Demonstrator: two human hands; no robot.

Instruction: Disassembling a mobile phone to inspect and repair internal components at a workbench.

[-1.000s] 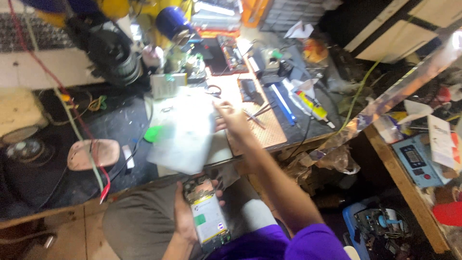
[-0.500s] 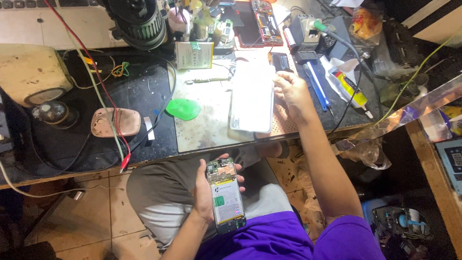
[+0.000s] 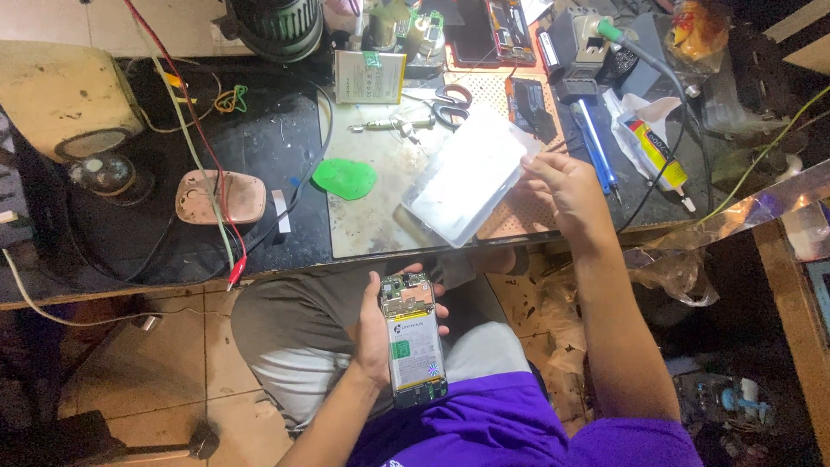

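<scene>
Opened phone (image 3: 413,339) lies lengthwise in my left hand (image 3: 378,333) over my lap, fingers curled around it, while my right hand (image 3: 566,186) pinches the white tray (image 3: 467,177) on the bench (image 3: 372,216).

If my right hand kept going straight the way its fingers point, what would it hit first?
The right hand points up and left, fingers already at the edge of the clear plastic tray. Pushing on, it would likely meet that tray first, with the scissors beyond; depth is hard to judge.
</scene>
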